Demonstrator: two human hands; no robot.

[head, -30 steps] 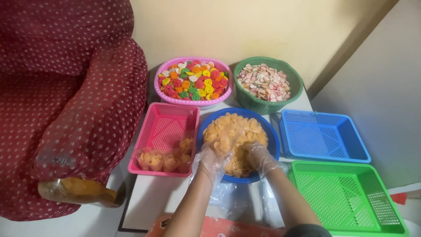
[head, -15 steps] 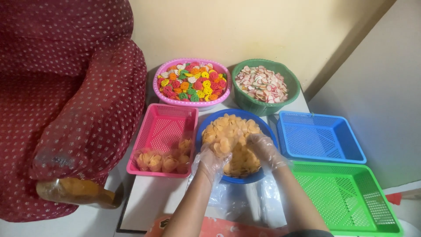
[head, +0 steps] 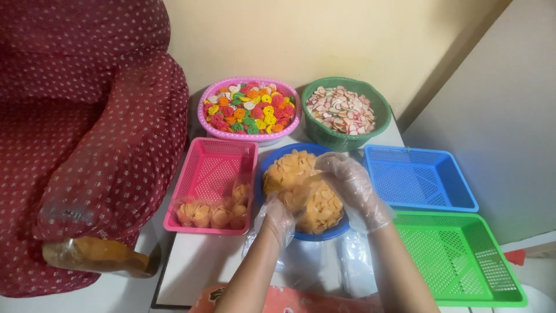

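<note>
Orange-yellow crackers (head: 301, 188) heap a blue bowl (head: 272, 168) at table centre. Left hand (head: 279, 217) and right hand (head: 353, 188), both in clear gloves, curl fingers around a small clear bag of crackers. Pink tray (head: 214, 168) holds filled bags (head: 211, 214); blue tray (head: 420, 177) and green tray (head: 463, 258) lie bare.

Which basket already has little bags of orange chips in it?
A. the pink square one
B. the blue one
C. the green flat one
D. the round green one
A. The small filled bags lie along the near edge of the pink square basket, while the blue basket and the green flat basket hold nothing, and the round green basket holds loose pink-and-white chips.
</note>
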